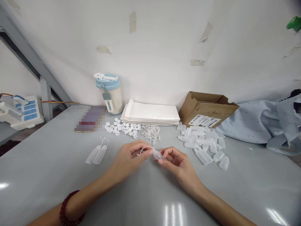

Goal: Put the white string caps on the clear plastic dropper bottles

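Note:
My right hand (176, 161) holds a small translucent plastic squeeze bottle (157, 154) between thumb and fingers, its neck tilted up to the left. At that neck, my left hand (135, 153) is closed in a pinch on a thin white strap (143, 148), whose free end curves out over the fingers. Two bottles with straps looped at their necks (97, 154) lie to the left. Beyond my hands are a tangle of loose white straps (150, 133) and a scatter of small white caps (123, 127). Several bottles without straps (204, 141) are heaped to the right.
Against the wall stand a cream tumbler with a blue lid (113, 94), a stack of white padded sheets (152, 113) and an open cardboard box (207, 110). A blurred-out phone (90, 119) lies left. Pale blue cloth (261, 122) drapes the right; a power strip (25, 111) sits far left.

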The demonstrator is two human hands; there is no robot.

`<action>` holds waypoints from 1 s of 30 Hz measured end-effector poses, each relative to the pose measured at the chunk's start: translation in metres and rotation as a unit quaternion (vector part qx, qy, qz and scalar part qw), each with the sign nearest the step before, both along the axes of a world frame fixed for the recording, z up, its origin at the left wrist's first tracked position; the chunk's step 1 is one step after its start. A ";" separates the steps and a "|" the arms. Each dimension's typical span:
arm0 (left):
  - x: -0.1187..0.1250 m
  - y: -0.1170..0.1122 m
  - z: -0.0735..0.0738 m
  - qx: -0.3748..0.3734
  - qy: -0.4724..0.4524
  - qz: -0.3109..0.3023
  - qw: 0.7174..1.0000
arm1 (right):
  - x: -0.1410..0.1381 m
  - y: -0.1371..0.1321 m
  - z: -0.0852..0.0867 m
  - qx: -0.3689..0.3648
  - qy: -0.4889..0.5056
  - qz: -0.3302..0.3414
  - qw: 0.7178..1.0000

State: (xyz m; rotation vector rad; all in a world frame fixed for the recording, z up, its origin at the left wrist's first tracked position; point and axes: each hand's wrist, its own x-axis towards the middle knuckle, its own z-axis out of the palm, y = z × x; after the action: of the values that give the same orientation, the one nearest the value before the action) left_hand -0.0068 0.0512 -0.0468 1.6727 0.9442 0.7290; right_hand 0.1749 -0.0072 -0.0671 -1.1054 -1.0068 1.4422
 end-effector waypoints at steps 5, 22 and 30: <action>0.000 0.000 0.000 -0.008 -0.007 0.009 1.000 | -0.002 -0.002 0.001 0.013 -0.001 -0.005 1.000; -0.003 0.001 -0.006 -0.110 -0.047 -0.052 0.991 | -0.007 -0.010 -0.002 0.026 -0.080 0.016 0.996; -0.002 0.004 -0.008 -0.119 -0.012 -0.078 0.990 | -0.010 -0.015 -0.009 0.099 -0.132 0.036 0.986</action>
State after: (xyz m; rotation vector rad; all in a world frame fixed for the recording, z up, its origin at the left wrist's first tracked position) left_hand -0.0091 0.0554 -0.0553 1.5052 0.8376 0.5101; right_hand 0.1645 -0.0225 -0.0759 -1.1417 -1.3601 1.2398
